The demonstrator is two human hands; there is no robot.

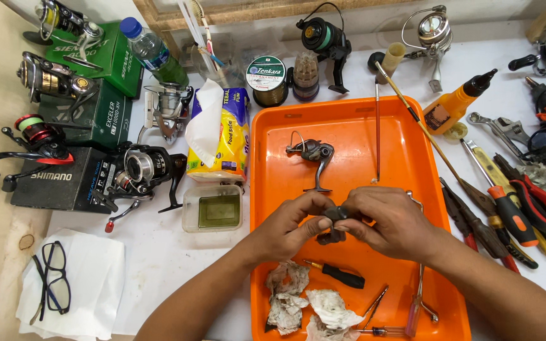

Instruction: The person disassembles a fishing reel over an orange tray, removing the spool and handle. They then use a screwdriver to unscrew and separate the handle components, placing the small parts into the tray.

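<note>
On the left stand several fishing reels (143, 172) on boxes, with black glasses (52, 278) on a white tissue. Over the orange tray (273, 126) the left hand (289, 227) and the right hand (390, 221) both pinch a small dark reel part (335, 218) between the fingertips. The reel body (311, 155) lies stripped in the tray, so disassembly seems well advanced; reassembly is left. Dirty rags (292, 297) and a small screwdriver (342, 275) lie just below the hands; pliers and screwdrivers (507, 208) crowd the right side

Orange tray (412, 158); dark grey reel part (335, 216); black-handled screwdriver (342, 275); yellow tissue pack (234, 136).
</note>
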